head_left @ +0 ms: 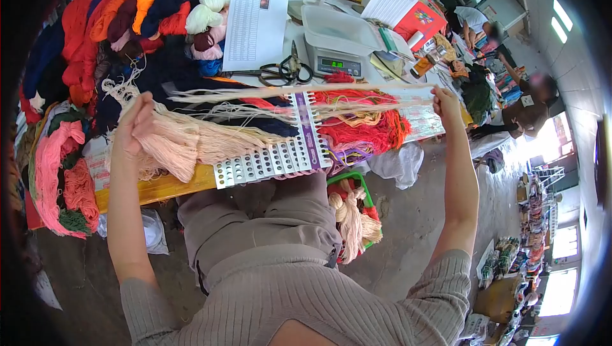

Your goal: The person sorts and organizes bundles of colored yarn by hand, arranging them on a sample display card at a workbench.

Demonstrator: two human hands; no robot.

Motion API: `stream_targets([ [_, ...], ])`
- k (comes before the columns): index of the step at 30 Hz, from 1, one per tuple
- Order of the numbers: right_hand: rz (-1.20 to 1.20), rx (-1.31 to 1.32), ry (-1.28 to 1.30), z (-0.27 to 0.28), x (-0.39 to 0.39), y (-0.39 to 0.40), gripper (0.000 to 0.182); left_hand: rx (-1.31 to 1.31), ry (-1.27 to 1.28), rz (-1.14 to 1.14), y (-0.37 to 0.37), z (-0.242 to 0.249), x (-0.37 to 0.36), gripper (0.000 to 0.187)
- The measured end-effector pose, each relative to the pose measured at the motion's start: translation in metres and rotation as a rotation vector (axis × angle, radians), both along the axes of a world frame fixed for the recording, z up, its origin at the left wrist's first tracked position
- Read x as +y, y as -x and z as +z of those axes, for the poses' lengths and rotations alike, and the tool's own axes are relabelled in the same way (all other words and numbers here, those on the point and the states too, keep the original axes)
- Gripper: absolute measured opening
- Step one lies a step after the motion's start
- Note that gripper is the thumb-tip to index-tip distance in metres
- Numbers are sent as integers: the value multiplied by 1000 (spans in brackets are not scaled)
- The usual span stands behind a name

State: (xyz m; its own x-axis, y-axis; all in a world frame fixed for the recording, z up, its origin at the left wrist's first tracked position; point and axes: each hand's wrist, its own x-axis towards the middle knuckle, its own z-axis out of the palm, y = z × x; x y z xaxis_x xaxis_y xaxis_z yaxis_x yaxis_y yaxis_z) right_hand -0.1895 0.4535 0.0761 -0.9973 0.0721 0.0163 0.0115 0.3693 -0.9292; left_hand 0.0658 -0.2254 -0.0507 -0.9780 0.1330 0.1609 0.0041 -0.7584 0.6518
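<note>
My right hand (pixel 447 105) is closed on one end of a pale thread bundle (pixel 357 86), stretched leftward above the table. My left hand (pixel 136 123) is raised by a pile of pale peach yarn (pixel 191 139); its fingers are partly blurred, and whether they hold anything is unclear. Between the hands lies a white card with rows of holes (pixel 268 162) and a purple strip (pixel 310 130), with pale threads across it. Red yarn (pixel 366 120) lies right of the strip.
A digital scale (pixel 335 64) with a clear tray, black scissors (pixel 290 69) and a printed sheet (pixel 255 27) lie beyond. Coloured yarn (pixel 80 46) is heaped left. Below the table edge sits a green basket (pixel 368 193). Other people (pixel 532 107) are at the right and top.
</note>
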Motion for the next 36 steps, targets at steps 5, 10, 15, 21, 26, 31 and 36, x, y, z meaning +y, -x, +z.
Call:
stream_targets([
  [5, 63, -26, 234, 13, 1, -5, 24, 11, -23, 307, -12, 42, 8, 41],
  [10, 546, 89, -157, 35, -164, -78, 21, 76, 211, 137, 16, 75, 96, 61],
  [15, 1120, 783, -430, 41, -298, -147, 15, 21, 279, -143, 40, 68, 207, 64],
  [21, 1169, 400, 643, 94, -272, -114, 21, -133, 215, -142, 22, 36, 141, 27],
  [26, 1019, 104, 1265, 98, -158, -71, 14, -691, 193, 659, -1, -50, 16, 29],
  [31, -93, 427, 887, 65, -49, -10, 24, -153, 330, 485, -50, 20, -15, 34],
  [36, 165, 346, -3, 3, -131, -74, 13, -323, 152, 260, -27, 52, 109, 29],
])
